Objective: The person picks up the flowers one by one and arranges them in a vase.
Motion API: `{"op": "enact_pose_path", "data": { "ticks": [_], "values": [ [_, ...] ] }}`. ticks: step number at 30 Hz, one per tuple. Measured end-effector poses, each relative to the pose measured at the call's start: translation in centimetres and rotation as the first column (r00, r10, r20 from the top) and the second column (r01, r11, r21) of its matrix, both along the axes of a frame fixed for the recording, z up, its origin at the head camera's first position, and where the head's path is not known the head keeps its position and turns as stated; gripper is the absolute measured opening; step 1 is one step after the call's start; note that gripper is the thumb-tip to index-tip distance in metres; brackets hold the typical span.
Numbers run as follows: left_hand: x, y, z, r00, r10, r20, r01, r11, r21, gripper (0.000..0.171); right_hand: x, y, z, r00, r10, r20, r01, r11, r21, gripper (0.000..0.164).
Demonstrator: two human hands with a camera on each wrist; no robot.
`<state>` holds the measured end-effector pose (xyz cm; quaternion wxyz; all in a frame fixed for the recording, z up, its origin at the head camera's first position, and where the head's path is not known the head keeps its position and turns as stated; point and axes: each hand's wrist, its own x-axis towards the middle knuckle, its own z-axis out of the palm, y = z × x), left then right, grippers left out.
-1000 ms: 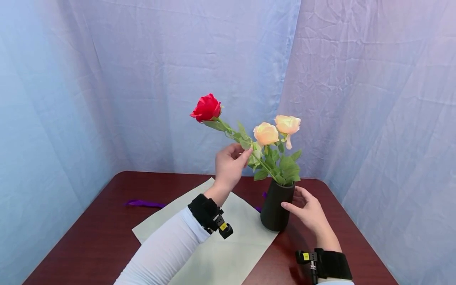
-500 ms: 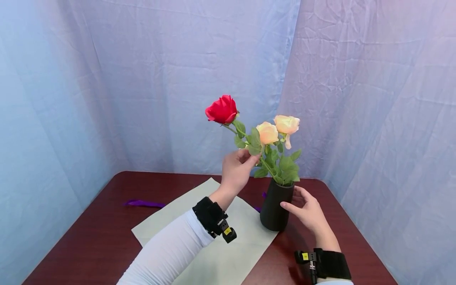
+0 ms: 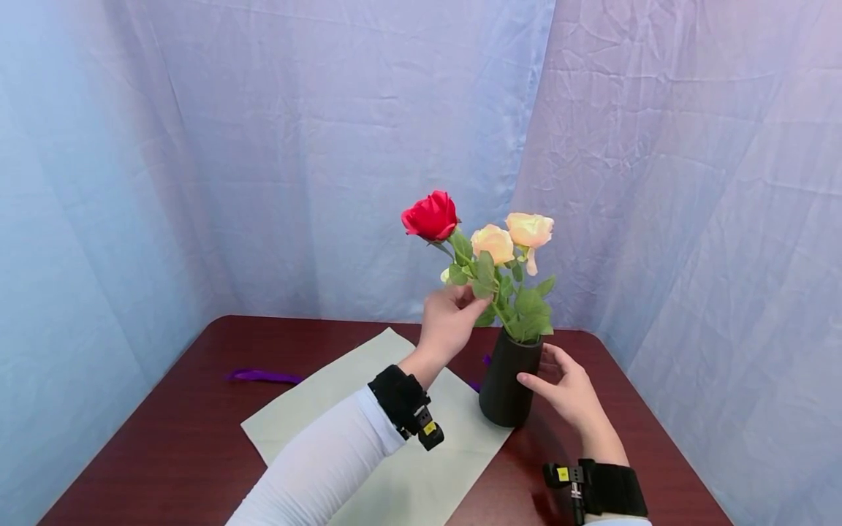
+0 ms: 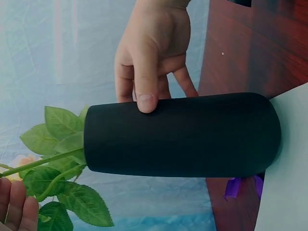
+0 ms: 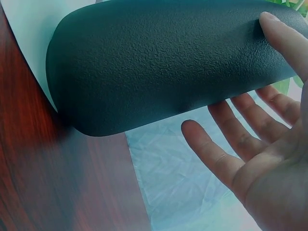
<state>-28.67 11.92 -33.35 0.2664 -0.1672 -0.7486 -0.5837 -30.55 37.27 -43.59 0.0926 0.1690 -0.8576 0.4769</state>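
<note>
My left hand [image 3: 447, 321] pinches the stem of a red rose [image 3: 430, 217], just below some of its leaves. The stem slants down to the right into the mouth of a black vase [image 3: 509, 383]. Two peach roses, a front one [image 3: 492, 245] and a back one [image 3: 530, 230], stand in the vase among green leaves [image 3: 533, 314]. Behind my left hand a pale green bloom [image 3: 445, 276] is mostly hidden. My right hand [image 3: 572, 391] holds the vase's right side; in the right wrist view the thumb [image 5: 284, 41] lies on one side, several fingers on the other.
Pale wrapping paper [image 3: 447, 453] lies on the dark red table [image 3: 164, 453], partly beneath my left arm. A purple ribbon [image 3: 263, 375] lies at the left, and purple bits [image 4: 233, 187] show behind the vase. Light curtains [image 3: 329, 146] surround the table.
My left hand has moved right and slightly down with the red rose, bringing its bloom closer to the peach roses. The right hand and the vase have stayed almost still.
</note>
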Motion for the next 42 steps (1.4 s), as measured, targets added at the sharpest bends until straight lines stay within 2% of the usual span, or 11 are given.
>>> {"op": "enact_pose_path", "data": {
  "ticks": [7,18,23,28,36,42],
  "values": [
    [-0.4,0.2,0.1,1.0,0.01,0.021,-0.009,0.999,-0.053,0.019,0.0,0.1,0.1,1.0,-0.001,0.006,0.001,1.0,0.002,0.078],
    [-0.7,-0.7,1.4,0.998,0.058,-0.035,-0.063,0.981,-0.181,0.028,0.1,-0.2,0.1,1.0,0.006,0.014,-0.006,1.0,-0.012,0.078],
    [-0.6,-0.4,1.9,0.997,0.045,-0.058,-0.057,0.97,-0.235,0.023,0.1,-0.2,0.1,1.0,0.005,0.013,-0.005,1.0,-0.011,0.078],
    [-0.8,0.1,2.0,0.996,0.032,-0.08,-0.053,0.958,-0.282,0.034,0.0,-0.1,0.1,1.0,0.003,0.011,-0.003,1.0,-0.005,0.08],
    [-1.0,0.4,1.8,0.994,-0.04,-0.104,0.016,0.975,-0.223,0.019,0.1,-0.1,0.1,0.999,0.002,0.032,-0.001,1.0,-0.008,0.08],
    [-1.0,0.0,1.8,0.989,-0.112,-0.097,0.103,0.99,-0.098,0.023,0.3,-0.1,0.2,0.999,0.011,0.035,-0.01,1.0,-0.018,0.08]
  ]
}}
